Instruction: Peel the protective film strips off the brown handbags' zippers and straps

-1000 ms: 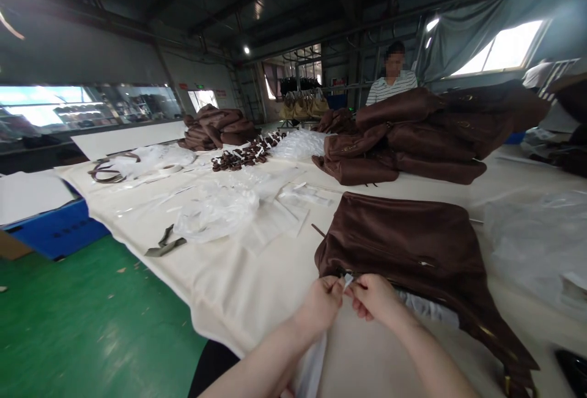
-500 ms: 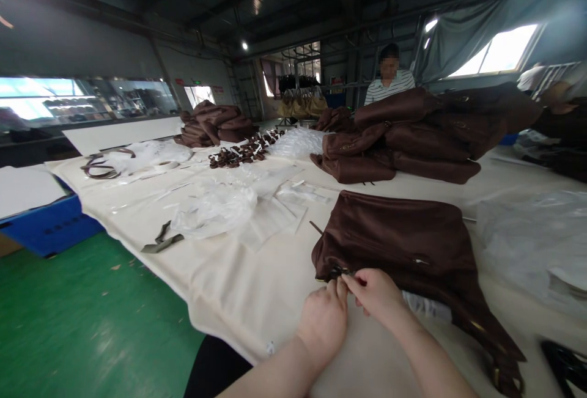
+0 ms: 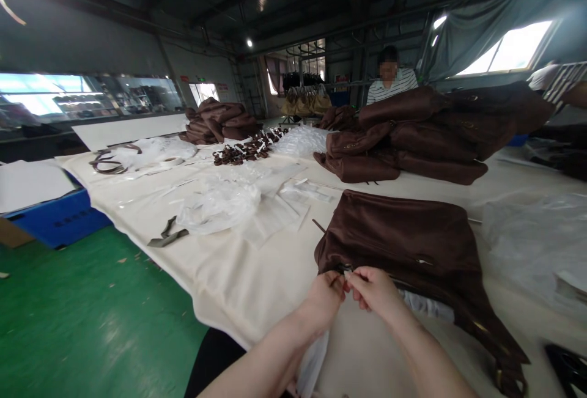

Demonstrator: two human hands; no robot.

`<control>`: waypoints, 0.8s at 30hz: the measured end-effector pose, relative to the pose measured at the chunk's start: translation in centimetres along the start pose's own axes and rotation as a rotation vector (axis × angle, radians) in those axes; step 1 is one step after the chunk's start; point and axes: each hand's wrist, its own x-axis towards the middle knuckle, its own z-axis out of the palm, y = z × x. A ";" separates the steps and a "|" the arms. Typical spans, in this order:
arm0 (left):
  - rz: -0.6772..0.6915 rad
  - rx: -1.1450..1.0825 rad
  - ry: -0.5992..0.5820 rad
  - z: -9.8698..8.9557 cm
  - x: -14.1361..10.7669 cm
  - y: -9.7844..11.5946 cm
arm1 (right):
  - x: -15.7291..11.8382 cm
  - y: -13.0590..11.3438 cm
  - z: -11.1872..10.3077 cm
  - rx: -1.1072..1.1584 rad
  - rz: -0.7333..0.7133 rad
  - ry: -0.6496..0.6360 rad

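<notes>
A dark brown bag (image 3: 403,233) lies flat on the cream-covered table (image 3: 220,282), its strap trailing to the lower right. At its near left corner, by a small metal fitting, my left hand (image 3: 324,300) and my right hand (image 3: 373,288) meet with fingers pinched. Something small and pale shows between the fingertips, too small to name. White padding (image 3: 426,306) pokes out along the bag's near edge. Below my left forearm hangs a whitish translucent strip (image 3: 314,361), partly hidden by the arm.
Brown bags are piled behind (image 3: 422,135) and at the back left (image 3: 220,120). Crumpled clear plastic (image 3: 220,202) and grey-green strips (image 3: 167,236) lie left; more plastic (image 3: 536,245) lies right. A black object (image 3: 566,364) is at lower right. A person (image 3: 392,80) is behind the pile.
My left hand has turned, and its fingers now show at my right fingertips. The whitish strip has appeared below my left forearm. The view has shifted slightly.
</notes>
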 end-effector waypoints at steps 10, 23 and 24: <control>-0.430 -0.836 -0.669 -2.4 -0.3 0.1 | 0.0 -0.3 -0.2 -0.086 0.171 -0.106; -0.062 0.087 0.040 -5.5 5.0 2.1 | -3.9 -2.3 -1.5 -0.342 0.039 -0.459; -0.057 0.040 -0.007 -5.0 5.1 2.3 | -4.1 -2.4 -1.4 -0.333 0.034 -0.508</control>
